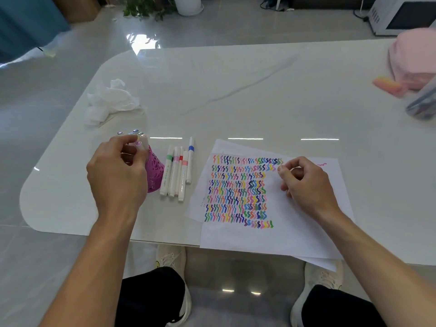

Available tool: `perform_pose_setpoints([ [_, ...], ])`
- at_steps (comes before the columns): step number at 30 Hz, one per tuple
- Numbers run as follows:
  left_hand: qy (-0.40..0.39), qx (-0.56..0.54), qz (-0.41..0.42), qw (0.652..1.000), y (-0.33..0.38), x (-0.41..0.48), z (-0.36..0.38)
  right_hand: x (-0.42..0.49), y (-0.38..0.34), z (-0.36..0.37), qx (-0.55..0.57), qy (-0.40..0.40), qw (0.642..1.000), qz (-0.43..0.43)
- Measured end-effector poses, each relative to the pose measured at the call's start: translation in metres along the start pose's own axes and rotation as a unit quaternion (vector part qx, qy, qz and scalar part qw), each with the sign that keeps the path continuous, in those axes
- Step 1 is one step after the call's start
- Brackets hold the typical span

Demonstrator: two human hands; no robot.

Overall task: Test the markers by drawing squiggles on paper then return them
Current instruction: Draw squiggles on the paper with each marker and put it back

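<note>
A magenta pen holder [154,172] stands at the table's near left with several markers upright in it. My left hand [118,173] is over it, fingers curled round a white marker [144,143] at the holder's mouth. Several capped white markers [177,171] lie side by side just right of the holder. White paper sheets [271,232] with rows of coloured squiggles lie in front of me. My right hand [306,185] rests on the paper with fingers loosely curled and nothing visible in it.
Crumpled white tissue [111,100] lies at the left of the white table [224,90]. A pink cloth item [415,57], an orange object [387,84] and a clear pencil case [422,102] sit at the far right. My knees and shoes are below the near edge.
</note>
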State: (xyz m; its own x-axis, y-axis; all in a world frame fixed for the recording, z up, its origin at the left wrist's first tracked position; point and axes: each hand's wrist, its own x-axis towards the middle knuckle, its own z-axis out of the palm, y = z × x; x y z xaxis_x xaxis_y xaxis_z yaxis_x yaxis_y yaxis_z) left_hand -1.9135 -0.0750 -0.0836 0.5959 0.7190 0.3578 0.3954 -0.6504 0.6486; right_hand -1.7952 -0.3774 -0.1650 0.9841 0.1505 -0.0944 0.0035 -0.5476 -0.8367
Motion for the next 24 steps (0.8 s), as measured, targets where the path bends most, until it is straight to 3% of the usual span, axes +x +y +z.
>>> perform_pose_setpoints([
  [6, 0.005, 0.002, 0.002, 1.0, 0.003, 0.002, 0.005, 0.0, 0.001, 0.0, -0.002, -0.001, 1.0, -0.002],
  [15, -0.001, -0.008, 0.117, 0.993, 0.03, -0.013, 0.02, -0.001, 0.001, -0.001, 0.0, -0.006, 1.0, -0.005],
  [20, -0.083, 0.006, 0.167, 0.982, 0.038, -0.026, 0.043, -0.002, 0.0, -0.002, 0.003, -0.011, 1.0, -0.001],
  [24, -0.164, 0.123, 0.184, 0.961, 0.03, -0.031, 0.072, -0.002, -0.002, -0.002, 0.005, -0.013, 1.0, -0.002],
])
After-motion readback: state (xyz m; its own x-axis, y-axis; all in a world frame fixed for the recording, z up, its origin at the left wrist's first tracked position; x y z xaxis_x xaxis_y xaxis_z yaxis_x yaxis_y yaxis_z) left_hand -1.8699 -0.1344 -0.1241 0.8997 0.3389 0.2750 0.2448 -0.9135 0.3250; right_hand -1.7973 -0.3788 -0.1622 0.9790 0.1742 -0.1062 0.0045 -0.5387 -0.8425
